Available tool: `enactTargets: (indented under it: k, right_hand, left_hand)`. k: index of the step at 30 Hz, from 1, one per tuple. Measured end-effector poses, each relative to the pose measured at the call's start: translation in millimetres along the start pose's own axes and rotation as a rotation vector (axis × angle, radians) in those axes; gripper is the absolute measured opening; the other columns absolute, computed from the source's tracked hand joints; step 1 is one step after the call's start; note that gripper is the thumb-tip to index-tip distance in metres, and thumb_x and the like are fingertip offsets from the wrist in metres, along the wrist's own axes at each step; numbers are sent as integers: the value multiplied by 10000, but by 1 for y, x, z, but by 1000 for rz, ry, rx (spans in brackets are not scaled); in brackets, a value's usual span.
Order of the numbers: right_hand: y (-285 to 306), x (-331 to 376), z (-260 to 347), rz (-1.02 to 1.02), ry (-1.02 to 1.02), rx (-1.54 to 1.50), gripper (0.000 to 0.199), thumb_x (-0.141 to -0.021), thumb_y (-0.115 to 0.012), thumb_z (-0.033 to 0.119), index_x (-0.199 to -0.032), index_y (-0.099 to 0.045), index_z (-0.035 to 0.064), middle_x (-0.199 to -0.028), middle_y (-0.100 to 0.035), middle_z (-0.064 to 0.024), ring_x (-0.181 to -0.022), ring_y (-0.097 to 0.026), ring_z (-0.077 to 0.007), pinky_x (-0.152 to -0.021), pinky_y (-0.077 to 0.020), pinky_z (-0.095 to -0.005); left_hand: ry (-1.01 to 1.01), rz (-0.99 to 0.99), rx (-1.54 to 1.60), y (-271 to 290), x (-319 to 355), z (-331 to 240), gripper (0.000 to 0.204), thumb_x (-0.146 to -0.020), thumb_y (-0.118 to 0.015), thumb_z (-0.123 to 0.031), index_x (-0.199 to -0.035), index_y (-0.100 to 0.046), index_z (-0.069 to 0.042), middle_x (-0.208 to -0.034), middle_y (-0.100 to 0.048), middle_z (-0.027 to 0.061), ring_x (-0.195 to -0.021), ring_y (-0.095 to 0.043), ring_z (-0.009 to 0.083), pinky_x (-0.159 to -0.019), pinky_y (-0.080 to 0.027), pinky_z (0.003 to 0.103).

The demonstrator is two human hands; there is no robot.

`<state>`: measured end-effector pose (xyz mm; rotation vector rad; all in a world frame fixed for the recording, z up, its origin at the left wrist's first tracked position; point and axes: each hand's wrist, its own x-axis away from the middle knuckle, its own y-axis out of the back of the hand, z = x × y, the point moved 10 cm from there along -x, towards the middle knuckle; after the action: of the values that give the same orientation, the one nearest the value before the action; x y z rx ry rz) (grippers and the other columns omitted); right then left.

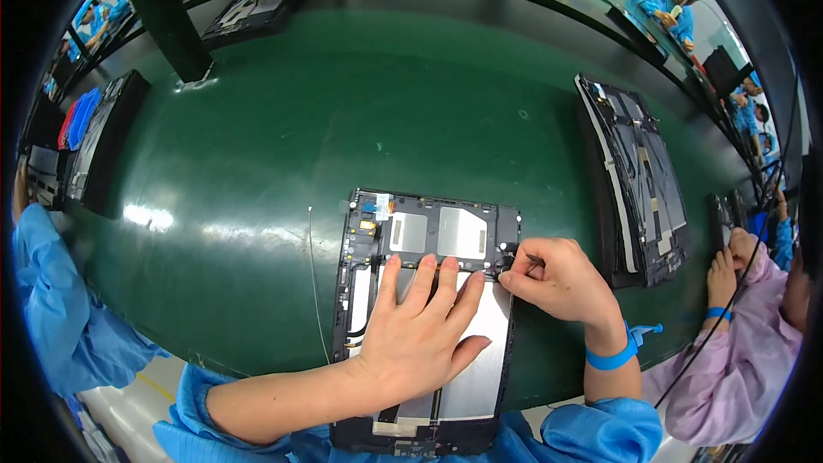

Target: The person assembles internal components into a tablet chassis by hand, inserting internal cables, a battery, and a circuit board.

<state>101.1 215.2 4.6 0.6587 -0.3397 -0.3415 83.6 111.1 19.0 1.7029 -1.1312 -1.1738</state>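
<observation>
An opened tablet-like device lies at the front edge of the green table, its inner side up, with black frame, silver plates and dark ribbon cables. Flat across its middle rests my left hand, fingers spread and fingertips by the lower edge of the upper board. At the device's right edge, my right hand pinches with thumb and forefinger. Something small and dark shows between those fingers, too hidden to name. A blue wrist strap circles my right wrist. Left of the device lies a thin pale cable.
A stack of similar opened devices stands to the right on the green table. More units lie at the left, another at the back beside a dark post. Co-workers sit left, right and across; a pink sleeve is close by.
</observation>
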Motion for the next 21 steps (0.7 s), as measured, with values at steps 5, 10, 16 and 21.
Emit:
enactTargets:
  k: [5, 10, 16, 21]
  right_hand:
    - [-4, -1, -1, 24, 40, -38, 179, -645, -612, 52, -557, -468, -6, -456, -436, -26, -429, -366, -46, -372, -287, -215]
    - [-2, -1, -2, 15, 36, -35, 183, -638, -598, 85, -552, -465, -7, -477, -472, -85, -427, -438, -146, -387, -326, -265]
    - [-1, -2, 0, 7, 87, -3, 194, -631, -573, 127, -547, -462, -8, -509, -497, -143, -462, -502, -275, -420, -369, -326]
    - [-1, -1, 0, 15, 73, 14, 190, -624, -561, 135, -544, -468, -9, -520, -502, -153, -493, -513, -291, -448, -385, -343]
  left_hand:
    - [11, 48, -24, -2, -1, 1, 508, -689, -509, -406, -1068, -474, -70, -1030, -440, 155, -983, -391, 292, -841, -243, 516]
    - [10, 51, -54, 0, -2, 0, 524, -668, -522, -413, -1071, -476, -82, -1025, -443, 153, -973, -396, 290, -837, -243, 514]
    - [14, 60, -55, -1, -3, 0, 548, -663, -527, -407, -1068, -469, -43, -1034, -442, 153, -976, -395, 286, -833, -249, 510]
    - [18, 58, -65, -1, -4, -2, 564, -662, -528, -399, -1053, -462, 2, -1024, -448, 145, -971, -396, 282, -829, -250, 517]
